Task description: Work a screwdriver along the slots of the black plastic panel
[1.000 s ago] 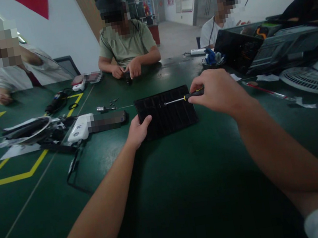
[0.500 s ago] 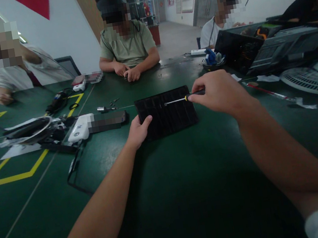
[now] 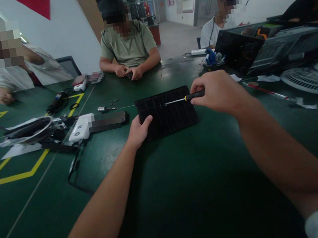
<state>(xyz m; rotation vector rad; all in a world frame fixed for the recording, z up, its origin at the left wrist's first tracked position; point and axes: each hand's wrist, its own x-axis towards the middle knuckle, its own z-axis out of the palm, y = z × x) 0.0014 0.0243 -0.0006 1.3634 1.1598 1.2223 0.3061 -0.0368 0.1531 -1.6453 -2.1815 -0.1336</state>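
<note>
A flat black ribbed panel [image 3: 173, 116] lies on the green table [image 3: 169, 181] in front of me. My left hand [image 3: 138, 131] grips its near left corner, thumb on top. My right hand [image 3: 218, 91] is closed round the black and yellow handle of a thin screwdriver [image 3: 181, 99]. The metal shaft points left and its tip rests on the panel's upper middle.
Left of the panel lie a dark phone-like slab [image 3: 108, 121], a white device [image 3: 80, 128], cables and a round part [image 3: 29, 130]. Small screws and a bit [image 3: 106, 108] lie behind. A fan grille [image 3: 310, 81] and opened electronics [image 3: 271, 47] stand right. Several people sit around the table.
My hands and the screwdriver have hardly moved. The person across the table has shifted their hands slightly.
</note>
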